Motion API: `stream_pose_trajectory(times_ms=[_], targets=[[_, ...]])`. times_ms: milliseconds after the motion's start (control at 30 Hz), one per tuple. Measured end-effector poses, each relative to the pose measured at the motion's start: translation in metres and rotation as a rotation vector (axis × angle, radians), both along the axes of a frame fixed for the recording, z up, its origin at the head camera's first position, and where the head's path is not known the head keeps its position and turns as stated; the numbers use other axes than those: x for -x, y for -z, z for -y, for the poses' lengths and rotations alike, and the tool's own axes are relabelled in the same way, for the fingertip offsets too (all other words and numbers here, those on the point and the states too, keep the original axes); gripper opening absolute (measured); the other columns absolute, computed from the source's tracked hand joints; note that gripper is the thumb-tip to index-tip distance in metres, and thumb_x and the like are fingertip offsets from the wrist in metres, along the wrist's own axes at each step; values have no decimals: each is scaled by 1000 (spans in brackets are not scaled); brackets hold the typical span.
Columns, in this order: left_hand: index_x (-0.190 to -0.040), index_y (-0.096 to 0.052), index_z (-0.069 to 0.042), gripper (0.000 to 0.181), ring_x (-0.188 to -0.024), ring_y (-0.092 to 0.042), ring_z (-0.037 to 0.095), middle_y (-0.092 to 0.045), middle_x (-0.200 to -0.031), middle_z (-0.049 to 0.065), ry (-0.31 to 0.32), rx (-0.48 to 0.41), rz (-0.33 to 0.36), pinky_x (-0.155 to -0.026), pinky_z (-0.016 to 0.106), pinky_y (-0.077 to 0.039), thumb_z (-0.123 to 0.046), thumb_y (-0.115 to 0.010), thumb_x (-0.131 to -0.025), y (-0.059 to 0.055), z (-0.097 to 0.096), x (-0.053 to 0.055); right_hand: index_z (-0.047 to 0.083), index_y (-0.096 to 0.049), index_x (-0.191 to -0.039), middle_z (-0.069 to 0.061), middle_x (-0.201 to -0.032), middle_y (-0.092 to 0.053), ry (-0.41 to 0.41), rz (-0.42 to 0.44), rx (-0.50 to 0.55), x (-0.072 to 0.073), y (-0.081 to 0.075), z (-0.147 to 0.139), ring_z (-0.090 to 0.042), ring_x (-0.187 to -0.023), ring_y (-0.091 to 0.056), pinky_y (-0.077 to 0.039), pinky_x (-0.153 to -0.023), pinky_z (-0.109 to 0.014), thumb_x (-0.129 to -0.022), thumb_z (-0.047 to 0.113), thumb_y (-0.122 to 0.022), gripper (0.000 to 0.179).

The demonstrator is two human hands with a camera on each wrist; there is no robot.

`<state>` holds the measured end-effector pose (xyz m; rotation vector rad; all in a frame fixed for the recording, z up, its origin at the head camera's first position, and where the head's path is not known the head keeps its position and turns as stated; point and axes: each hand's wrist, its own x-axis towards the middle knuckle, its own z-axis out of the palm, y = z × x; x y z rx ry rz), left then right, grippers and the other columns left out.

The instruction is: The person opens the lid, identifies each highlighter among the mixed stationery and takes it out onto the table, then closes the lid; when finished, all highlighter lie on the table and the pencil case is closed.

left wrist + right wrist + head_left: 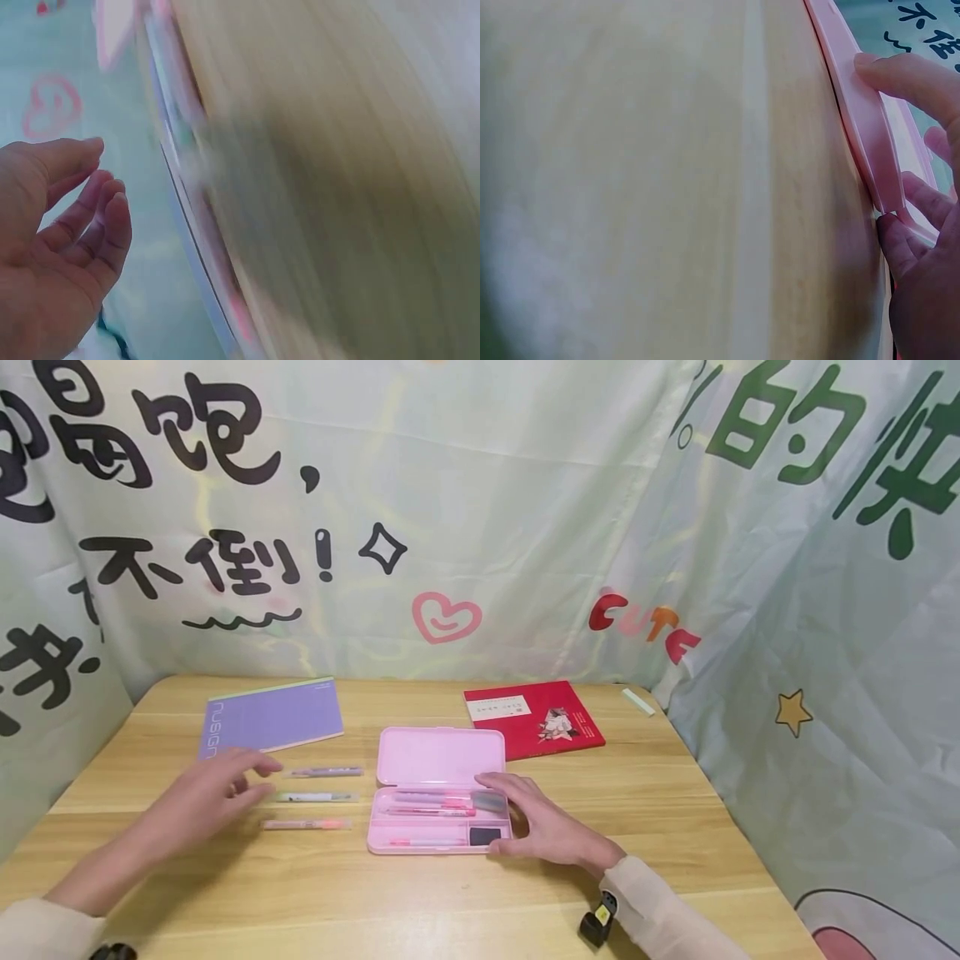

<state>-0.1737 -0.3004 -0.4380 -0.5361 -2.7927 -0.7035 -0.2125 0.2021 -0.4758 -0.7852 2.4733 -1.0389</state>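
An open pink pencil case [441, 756] lies mid-table with its lid tipped back. Several pens [431, 812] are in its tray, along with a small black block [484, 836] at the front right. My right hand [551, 827] holds the case's right end, the thumb on its front side [866, 120] and the fingers around the far end. To the left, a purple pen [330, 772], a pale green-ended pen [318, 797] and a pink-orange pen [307, 824] lie in a stack of rows. Beside their left ends hovers my left hand [213, 789], fingers loosely bent around nothing.
At the back left lies a purple notebook [277, 718], partly behind the left hand. A red booklet [540, 718] sits behind the case to the right. Near the far right corner is a small pale stick [638, 701]. Printed cloth [525, 527] hangs around the table.
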Motion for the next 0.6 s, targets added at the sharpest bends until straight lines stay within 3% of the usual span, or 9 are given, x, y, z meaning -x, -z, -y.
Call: stream_pose_trajectory(times_ms=[300,500,600], targets=[[-122,-77,-16,19,-85,-62,-4,-79,-110,-3,234,-117,145,-72,23,-56,-20,-75,-105,-6,-77,-6,47,-35,-166,1,-175,-30,2,1,5,0,0,0,-32,-158,-28,-34,-124,-74,-88,47,-88,94],[-124,-76,-18,18,-86,-60,-3,-77,-113,-7,349,-123,258,-73,23,-55,-24,-70,-108,0,-110,-12,50,-35,-165,3,-175,-30,-1,5,8,0,-1,0,-31,-157,-28,-34,-124,-74,-88,46,-88,94],[-123,-77,-19,17,-87,-60,-4,-76,-110,-10,393,-76,239,-76,25,-56,-23,-71,-108,5,-121,-14,50,-35,-165,3,-175,-31,-4,0,10,0,-1,1,-31,-157,-29,-33,-124,-75,-88,47,-88,93]])
